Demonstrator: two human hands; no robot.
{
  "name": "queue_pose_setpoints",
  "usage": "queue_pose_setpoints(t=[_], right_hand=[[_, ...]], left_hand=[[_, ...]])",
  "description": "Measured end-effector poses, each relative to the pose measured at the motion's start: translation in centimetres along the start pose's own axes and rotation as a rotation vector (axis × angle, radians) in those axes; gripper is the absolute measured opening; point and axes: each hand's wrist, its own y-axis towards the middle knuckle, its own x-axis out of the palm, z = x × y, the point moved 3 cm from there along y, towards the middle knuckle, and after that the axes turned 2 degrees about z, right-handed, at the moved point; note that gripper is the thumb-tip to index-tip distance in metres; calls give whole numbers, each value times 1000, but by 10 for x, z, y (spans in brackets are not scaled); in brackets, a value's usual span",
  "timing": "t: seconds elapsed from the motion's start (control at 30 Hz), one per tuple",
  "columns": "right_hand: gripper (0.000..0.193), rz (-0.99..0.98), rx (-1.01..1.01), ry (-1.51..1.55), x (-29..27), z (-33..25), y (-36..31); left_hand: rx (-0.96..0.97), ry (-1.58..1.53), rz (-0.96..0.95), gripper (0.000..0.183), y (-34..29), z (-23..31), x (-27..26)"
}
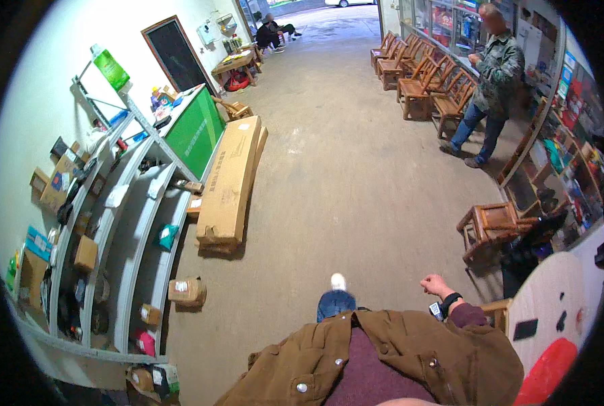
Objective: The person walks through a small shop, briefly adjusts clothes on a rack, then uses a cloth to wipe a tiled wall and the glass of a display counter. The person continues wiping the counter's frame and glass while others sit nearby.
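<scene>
My right hand [436, 285] hangs out to the right of my body above the concrete floor, its fingers loosely curled with nothing visible in them. A dark watch [437, 310] is strapped around that wrist, below a maroon sleeve. Nearest to this hand are a wooden chair [486, 227] and a pale round-edged board [552, 311] with dark marks and a red patch. My left hand is out of view, beyond my brown jacket [295, 362]. One white shoe [338, 281] shows ahead of my body.
Grey shelves [131, 250] with parcels line the left. Beside them lie a small carton [187, 291] and a long carton [229, 179]; a green counter [197, 135] stands behind. Wooden chairs [417, 81] and a standing person [495, 81] are at right; seated people [271, 34] are near the doorway.
</scene>
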Motion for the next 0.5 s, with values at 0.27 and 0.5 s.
queue_pose_setpoints(t=[0.27, 0.5], right_hand=[[28, -148, 109, -233, -38, -110, 170], [31, 72, 211, 191, -107, -184, 342]], left_hand=[[214, 57, -1, 40, 160, 276, -106], [829, 136, 181, 38, 267, 695, -259]])
